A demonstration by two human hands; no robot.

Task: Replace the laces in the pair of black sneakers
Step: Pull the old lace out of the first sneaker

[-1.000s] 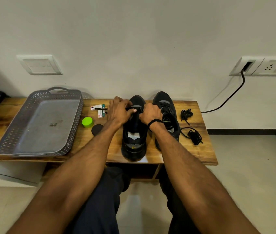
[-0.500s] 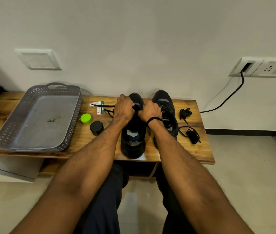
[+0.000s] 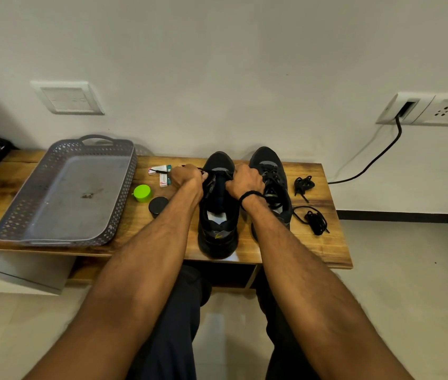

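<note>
Both sets of fingers are curled, knuckles up, at the far end of the open throat of the left shoe [image 3: 218,215]. The left hand [image 3: 187,179] pinches a black lace [image 3: 203,170] at the left eyelet row, and a thin strand seems to trail from that fist toward the small cartons [image 3: 159,174]. The right hand [image 3: 245,183] is curled on the right row. Whether it pinches the lace's other end or only the eyelet flap cannot be told, as the fingertips are hidden under the knuckles.

The shoe stands upright on the table [image 3: 324,250], toe to the wall and heel at the near edge, so its long axis runs straight from the fingers back toward the person. The unlaced eyelets therefore lie on the near side of both hands, and I judge that threading must work toward the body, row by row. Each hand sits over its own row, neither nearer than the other.

Just beside, touching or almost touching, the right shoe [image 3: 268,171] looks already laced. Two loose lace bundles [image 3: 313,219] lie to its right, well apart from the hands.
</note>
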